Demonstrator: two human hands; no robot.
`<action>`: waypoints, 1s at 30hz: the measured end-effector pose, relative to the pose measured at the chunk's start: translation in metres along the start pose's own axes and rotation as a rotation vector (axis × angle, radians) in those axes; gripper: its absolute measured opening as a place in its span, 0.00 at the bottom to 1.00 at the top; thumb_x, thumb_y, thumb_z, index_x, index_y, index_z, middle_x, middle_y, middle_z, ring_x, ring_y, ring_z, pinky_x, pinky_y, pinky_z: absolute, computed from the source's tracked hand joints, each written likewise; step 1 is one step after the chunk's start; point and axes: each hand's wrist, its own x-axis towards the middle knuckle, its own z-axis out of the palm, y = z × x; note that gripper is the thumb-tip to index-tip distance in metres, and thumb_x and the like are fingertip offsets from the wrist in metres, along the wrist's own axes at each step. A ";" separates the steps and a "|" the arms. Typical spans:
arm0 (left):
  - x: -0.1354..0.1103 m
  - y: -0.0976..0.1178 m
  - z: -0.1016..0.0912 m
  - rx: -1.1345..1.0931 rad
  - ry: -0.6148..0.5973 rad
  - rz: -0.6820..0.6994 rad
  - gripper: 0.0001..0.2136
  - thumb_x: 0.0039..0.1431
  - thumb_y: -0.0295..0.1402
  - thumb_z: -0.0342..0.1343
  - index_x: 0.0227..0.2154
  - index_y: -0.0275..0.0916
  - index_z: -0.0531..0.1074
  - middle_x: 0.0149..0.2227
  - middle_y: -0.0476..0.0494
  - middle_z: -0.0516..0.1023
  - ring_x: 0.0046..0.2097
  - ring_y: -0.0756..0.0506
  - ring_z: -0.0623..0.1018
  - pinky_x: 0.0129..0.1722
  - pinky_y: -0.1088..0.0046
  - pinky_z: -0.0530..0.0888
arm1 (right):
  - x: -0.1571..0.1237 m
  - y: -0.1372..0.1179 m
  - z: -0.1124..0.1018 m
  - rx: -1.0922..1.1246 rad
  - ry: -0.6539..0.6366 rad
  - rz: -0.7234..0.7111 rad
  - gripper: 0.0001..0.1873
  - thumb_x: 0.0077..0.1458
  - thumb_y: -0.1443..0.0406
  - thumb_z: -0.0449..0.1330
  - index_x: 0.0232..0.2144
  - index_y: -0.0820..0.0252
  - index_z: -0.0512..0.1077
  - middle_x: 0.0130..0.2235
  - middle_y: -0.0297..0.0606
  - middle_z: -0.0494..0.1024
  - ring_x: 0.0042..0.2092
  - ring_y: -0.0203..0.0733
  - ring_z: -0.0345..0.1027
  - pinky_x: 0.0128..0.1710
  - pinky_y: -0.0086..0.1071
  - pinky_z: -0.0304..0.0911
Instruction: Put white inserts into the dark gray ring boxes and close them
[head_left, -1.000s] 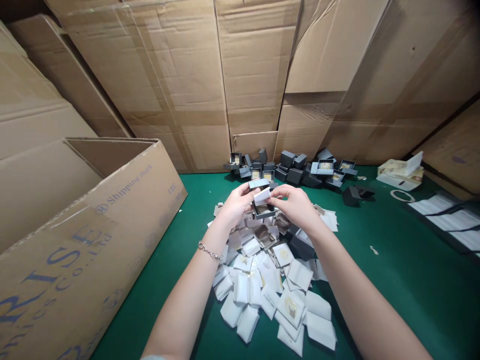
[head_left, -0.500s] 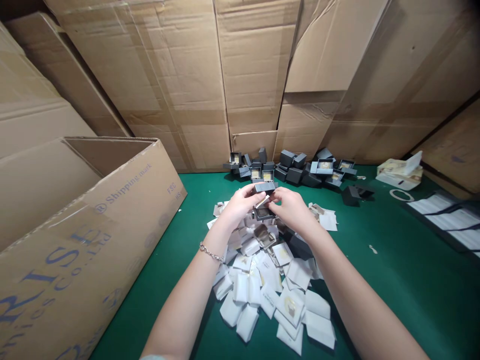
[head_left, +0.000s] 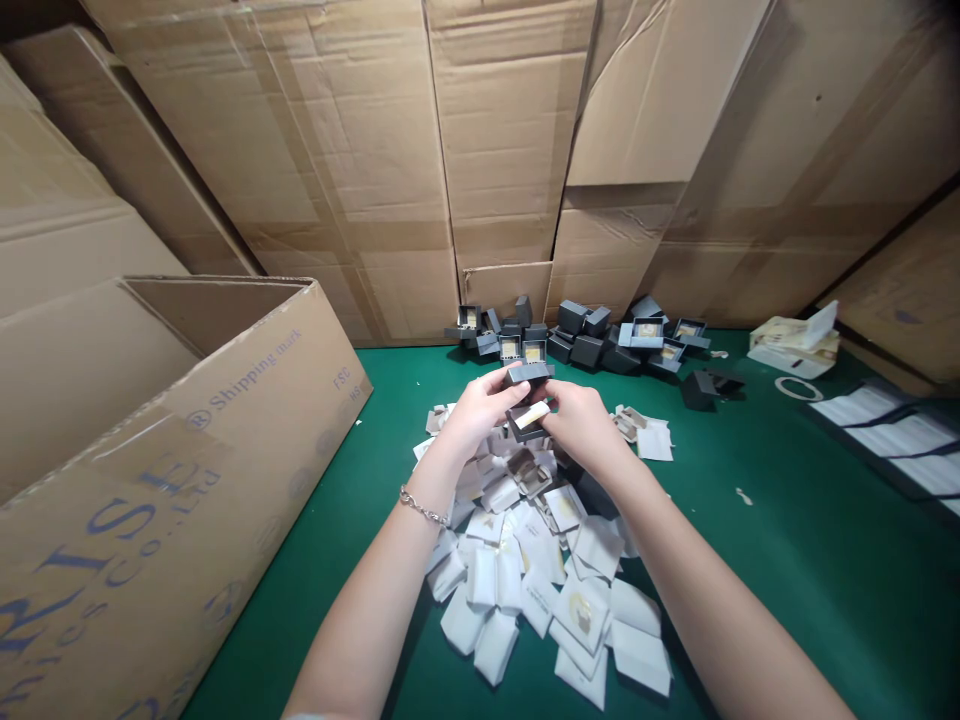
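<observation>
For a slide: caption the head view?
Left hand and right hand handle a dark box above white paper wrappers.

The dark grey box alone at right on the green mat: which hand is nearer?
Right. The right hand is left of the dark grey box, not touching; the left hand is farther.

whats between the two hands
In the head view, a small open dark grey box with a white insert lies between the left hand and right hand.
</observation>
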 end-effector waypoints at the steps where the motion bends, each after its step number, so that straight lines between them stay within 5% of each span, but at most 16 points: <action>1: 0.000 0.000 0.000 0.000 -0.004 0.009 0.21 0.53 0.38 0.60 0.51 0.41 0.71 0.52 0.41 0.75 0.51 0.40 0.74 0.48 0.64 0.72 | -0.001 0.001 0.001 0.026 0.029 0.050 0.05 0.46 0.70 0.55 0.28 0.57 0.67 0.32 0.37 0.78 0.33 0.41 0.69 0.33 0.29 0.57; 5: -0.001 -0.001 0.001 -0.022 -0.056 0.089 0.23 0.51 0.37 0.62 0.51 0.42 0.71 0.52 0.42 0.75 0.52 0.41 0.74 0.51 0.64 0.71 | 0.000 0.002 0.002 0.285 0.042 0.244 0.14 0.43 0.65 0.59 0.35 0.55 0.63 0.30 0.33 0.77 0.30 0.39 0.69 0.28 0.28 0.59; 9: -0.001 -0.002 0.003 0.002 -0.068 0.120 0.24 0.51 0.38 0.62 0.53 0.44 0.70 0.54 0.42 0.74 0.54 0.40 0.73 0.52 0.63 0.70 | 0.002 -0.001 -0.001 0.682 -0.197 0.336 0.19 0.45 0.67 0.59 0.42 0.59 0.64 0.31 0.35 0.77 0.31 0.38 0.72 0.27 0.28 0.63; 15: -0.005 0.000 0.005 0.067 -0.087 0.151 0.23 0.54 0.39 0.60 0.54 0.46 0.70 0.57 0.44 0.71 0.56 0.40 0.71 0.52 0.67 0.69 | -0.003 -0.008 0.002 1.025 -0.392 0.364 0.14 0.45 0.65 0.62 0.38 0.58 0.71 0.32 0.35 0.79 0.29 0.36 0.73 0.29 0.31 0.69; 21: -0.009 0.008 0.011 0.084 -0.036 0.037 0.23 0.54 0.38 0.58 0.54 0.46 0.69 0.50 0.43 0.76 0.44 0.42 0.75 0.37 0.69 0.73 | -0.004 -0.012 0.002 1.163 -0.398 0.419 0.12 0.45 0.69 0.61 0.36 0.61 0.71 0.26 0.36 0.78 0.26 0.38 0.73 0.28 0.32 0.71; 30: -0.004 0.003 0.008 0.136 -0.100 0.186 0.22 0.48 0.28 0.60 0.49 0.38 0.69 0.49 0.41 0.75 0.49 0.43 0.74 0.48 0.68 0.71 | -0.004 -0.020 0.001 1.237 -0.306 0.522 0.14 0.45 0.73 0.54 0.37 0.60 0.69 0.26 0.35 0.77 0.24 0.38 0.73 0.24 0.31 0.72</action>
